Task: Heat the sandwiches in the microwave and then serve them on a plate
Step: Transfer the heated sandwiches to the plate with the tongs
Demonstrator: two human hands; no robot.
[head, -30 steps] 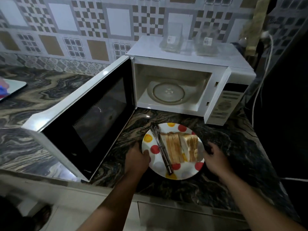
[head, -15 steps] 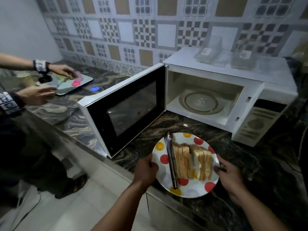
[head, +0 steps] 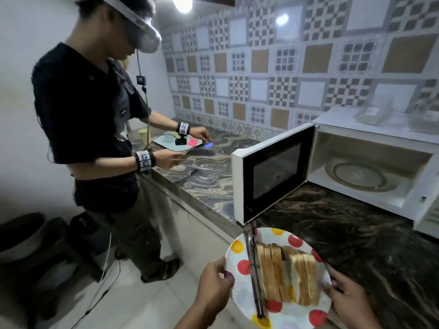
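The polka-dot plate was held up off the counter edge, at about 5 o'clock in the view, gripped on both sides. The left hand held its 9 o'clock rim, fingers curled under and thumb pressed on top. The right hand held the 3 o'clock rim, fingers close together along the edge; its thumb could not be made out. On the plate the sandwiches stood on edge as a row of slices, the row running from 9 to 3 o'clock. Metal tongs lay just beside them on the left, long axis running 12 to 6 o'clock. The white microwave stood at 2 o'clock, its door swung wide open, glass turntable bare. Another person stood at 10 o'clock by the marble counter.
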